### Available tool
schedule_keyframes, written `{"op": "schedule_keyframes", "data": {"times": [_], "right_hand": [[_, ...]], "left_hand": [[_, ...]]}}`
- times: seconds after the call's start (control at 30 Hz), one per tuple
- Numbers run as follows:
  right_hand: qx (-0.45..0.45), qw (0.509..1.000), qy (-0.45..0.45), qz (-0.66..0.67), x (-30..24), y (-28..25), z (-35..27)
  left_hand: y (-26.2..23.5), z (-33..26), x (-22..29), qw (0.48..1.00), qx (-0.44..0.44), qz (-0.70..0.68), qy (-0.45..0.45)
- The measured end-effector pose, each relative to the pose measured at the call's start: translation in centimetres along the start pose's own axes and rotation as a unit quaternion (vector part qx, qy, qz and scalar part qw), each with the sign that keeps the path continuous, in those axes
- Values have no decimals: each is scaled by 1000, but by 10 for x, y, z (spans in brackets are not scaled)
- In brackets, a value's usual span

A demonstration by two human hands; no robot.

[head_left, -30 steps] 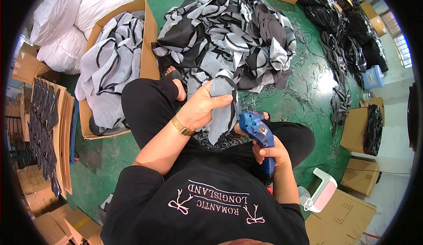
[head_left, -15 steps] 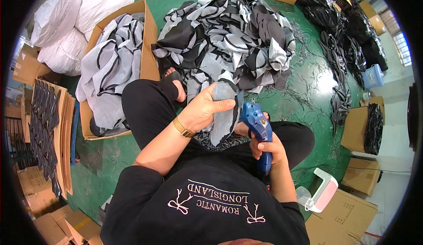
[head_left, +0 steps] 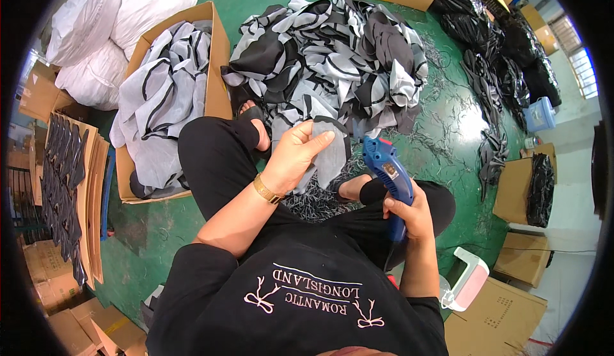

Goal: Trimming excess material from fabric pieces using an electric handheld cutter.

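Between the thumb and fingers of my left hand (head_left: pixel 293 156) is a light grey fabric piece (head_left: pixel 331 158) with a black edge. It hangs down over scraps between my legs. My right hand (head_left: pixel 412 214) is wrapped round the handle of blue electric scissors (head_left: pixel 390 169). Their head points away from me, just right of the fabric piece, with a small gap between. Beyond both hands lies a large heap of grey and black fabric pieces (head_left: pixel 339 62).
An open cardboard box (head_left: pixel 219 68) of grey fabric stands at my left. White sacks (head_left: pixel 96 74) are behind it. Thin black trimmings litter the green floor (head_left: pixel 457 170). Black bags (head_left: pixel 470 23), a pale blue bucket (head_left: pixel 541 113) and a pink-and-white device (head_left: pixel 470 282) are on the right.
The electric scissors have moved right and tilted away from the fabric piece, their tip now in view. My left hand has shifted slightly, and the fabric piece is spread flatter.
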State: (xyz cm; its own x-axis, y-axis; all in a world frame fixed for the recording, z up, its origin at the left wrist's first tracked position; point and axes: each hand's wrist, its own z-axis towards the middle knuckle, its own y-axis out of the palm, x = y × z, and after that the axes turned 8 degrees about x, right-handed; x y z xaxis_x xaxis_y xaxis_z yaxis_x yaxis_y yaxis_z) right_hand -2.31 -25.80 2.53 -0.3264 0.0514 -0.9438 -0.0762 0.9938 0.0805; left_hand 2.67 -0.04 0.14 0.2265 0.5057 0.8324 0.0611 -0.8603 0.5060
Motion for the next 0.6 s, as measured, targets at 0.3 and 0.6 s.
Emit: {"op": "schedule_keyframes", "data": {"times": [0.3, 0.6], "right_hand": [[-31, 984, 14, -173, -22, -1, -3], [-57, 982, 51, -173, -28, -9, 0]], "left_hand": [[-8, -4, 1, 981, 12, 178, 81], [-15, -5, 6, 956, -40, 279, 84]]}}
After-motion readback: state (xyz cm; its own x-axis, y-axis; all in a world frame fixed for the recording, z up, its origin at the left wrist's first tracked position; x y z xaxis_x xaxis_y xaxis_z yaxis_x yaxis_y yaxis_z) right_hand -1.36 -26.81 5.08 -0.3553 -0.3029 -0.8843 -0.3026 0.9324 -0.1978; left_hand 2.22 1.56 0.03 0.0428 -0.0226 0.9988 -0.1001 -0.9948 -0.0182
